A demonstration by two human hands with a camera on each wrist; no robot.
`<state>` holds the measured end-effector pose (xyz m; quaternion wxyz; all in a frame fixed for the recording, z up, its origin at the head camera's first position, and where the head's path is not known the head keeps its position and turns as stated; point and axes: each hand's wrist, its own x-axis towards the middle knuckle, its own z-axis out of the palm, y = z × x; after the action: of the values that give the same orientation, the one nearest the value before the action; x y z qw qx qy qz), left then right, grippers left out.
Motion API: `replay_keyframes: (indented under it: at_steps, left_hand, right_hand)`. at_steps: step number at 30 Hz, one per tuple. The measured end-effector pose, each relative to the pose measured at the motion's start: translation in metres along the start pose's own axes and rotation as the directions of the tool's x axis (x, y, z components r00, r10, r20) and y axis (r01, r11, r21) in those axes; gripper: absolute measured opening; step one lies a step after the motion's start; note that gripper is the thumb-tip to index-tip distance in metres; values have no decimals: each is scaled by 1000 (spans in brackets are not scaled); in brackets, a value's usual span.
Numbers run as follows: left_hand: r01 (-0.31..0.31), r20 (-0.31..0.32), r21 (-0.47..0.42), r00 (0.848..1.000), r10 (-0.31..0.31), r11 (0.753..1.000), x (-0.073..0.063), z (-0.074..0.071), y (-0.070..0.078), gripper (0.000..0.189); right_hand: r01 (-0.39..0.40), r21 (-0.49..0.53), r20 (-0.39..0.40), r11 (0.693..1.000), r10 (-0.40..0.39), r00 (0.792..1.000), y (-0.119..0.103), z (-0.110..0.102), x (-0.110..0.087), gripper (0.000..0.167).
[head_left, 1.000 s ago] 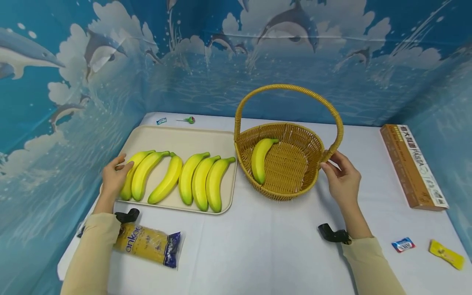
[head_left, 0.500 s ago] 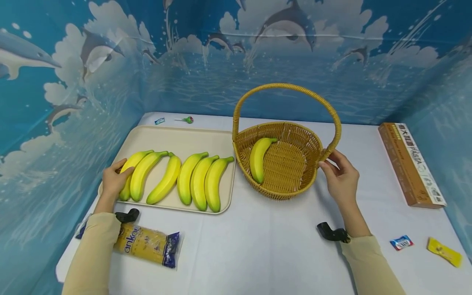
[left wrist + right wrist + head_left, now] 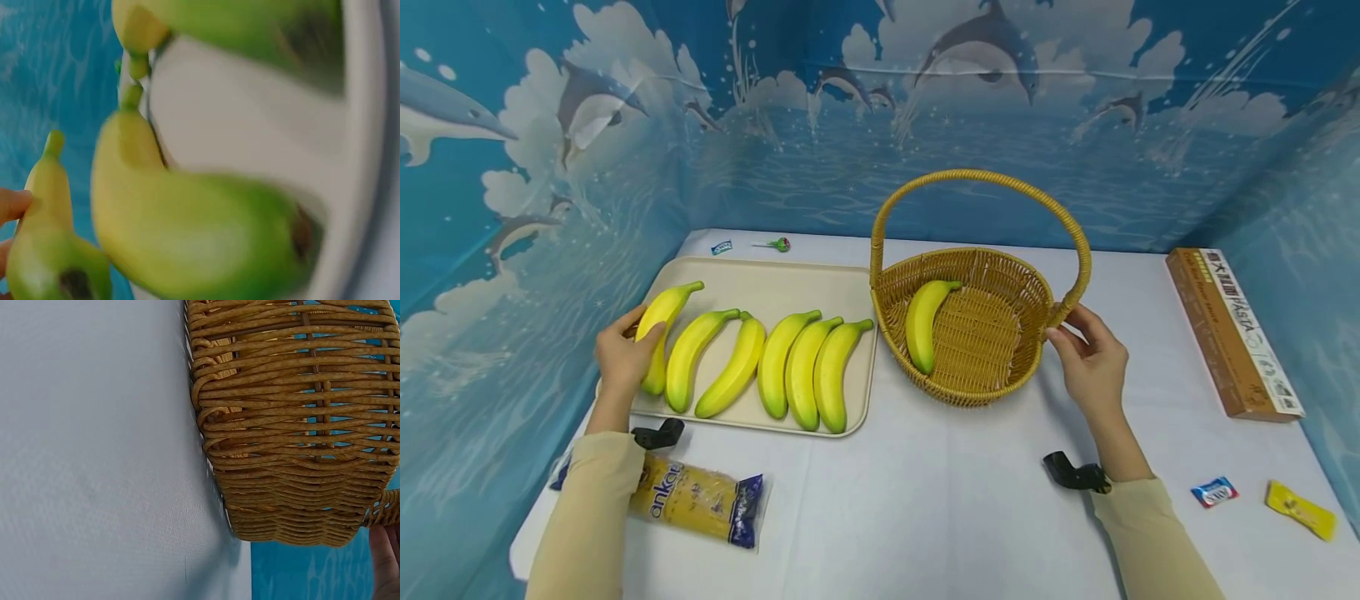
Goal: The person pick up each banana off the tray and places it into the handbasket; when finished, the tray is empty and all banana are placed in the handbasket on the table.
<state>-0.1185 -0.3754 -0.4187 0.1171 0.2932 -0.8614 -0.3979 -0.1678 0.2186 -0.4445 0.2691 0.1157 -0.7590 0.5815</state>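
Observation:
In the head view my left hand [image 3: 625,354] grips the leftmost banana [image 3: 668,315], raised a little at the left end of a cream tray [image 3: 775,283]. The left wrist view shows fingers [image 3: 11,206] against that banana's upper part, apart from the tray. Several more bananas [image 3: 736,367] lie in a row on the tray. One banana [image 3: 922,325] rests in the left side of a wicker basket [image 3: 981,346] with a tall handle. My right hand [image 3: 1093,358] pinches the basket at the handle's right base, where some fingers are hidden behind it.
A pasta bag [image 3: 692,500] lies below the tray, beside my left forearm. At the right stands a long pasta box [image 3: 1236,333]. Small wrapped sweets [image 3: 1215,492] and a yellow packet [image 3: 1300,510] lie at the front right; a lollipop [image 3: 781,244] lies behind the tray.
My left hand has closed round the leftmost banana and lifted it slightly up and away from its neighbour. My right hand still holds the basket in place.

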Motion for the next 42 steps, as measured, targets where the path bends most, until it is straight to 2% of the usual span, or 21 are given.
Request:
replay_keyframes:
  at_steps: [2,5,9,13,16,17,21,23,25,27,28,31,34,38,42]
  left_hand:
    - [-28,-21,-18,999,28,999,-8,2,12,54]
    - [-109,-55,-60,993,106,992,-22,10,34,53]
    - [-266,-96,-123,962,255,956,-44,24,63,49]
    - [-426,-91,-209,905,417,880,-69,45,89,45]
    - [-509,-52,-301,853,519,806,-92,66,109,43]
    - [-529,-36,-330,835,549,782,-100,74,116,43]
    - [-572,32,-403,772,635,715,-135,108,148,43]
    - [-586,59,-421,744,666,692,-147,127,164,43]
    - [-590,82,-430,728,681,683,-154,146,179,43]
    - [-589,95,-427,725,682,686,-157,166,192,43]
    - [-584,103,-422,729,677,693,-157,176,198,43]
    - [-557,127,-398,754,645,729,-156,202,209,44]
    - [-532,146,-342,785,603,775,-155,224,216,45]
    - [-518,153,-267,810,567,813,-154,245,220,46]
    - [-486,178,-233,830,528,842,-153,256,220,45]
  right_hand:
    - [1,-17,0,1000,0,1000,1,0,0,47]
    - [-7,-34,2,999,7,1000,2,-1,0,47]
    - [-7,-15,6,1000,7,1000,-4,0,0,46]
    - [-13,27,10,1000,13,1000,-4,0,-1,45]
    - [-27,36,15,999,27,1000,-1,-1,-2,45]
    - [-30,36,19,999,29,999,-2,-1,-2,45]
    - [-36,40,25,999,35,999,-2,-2,-4,46]
    - [-25,49,21,999,24,1000,-1,-2,-4,46]
    - [-3,61,13,998,3,1000,0,-1,-3,46]
    - [16,68,7,998,-16,1000,0,-1,-1,46]
    - [23,66,7,998,-23,1000,0,0,-1,46]
    - [27,61,7,998,-28,1000,-1,1,0,46]
    - [26,52,10,998,-27,1000,-6,1,0,45]
    - [24,58,5,998,-24,1000,-10,1,0,44]
    - [3,39,7,999,-3,1000,-5,-1,-2,45]
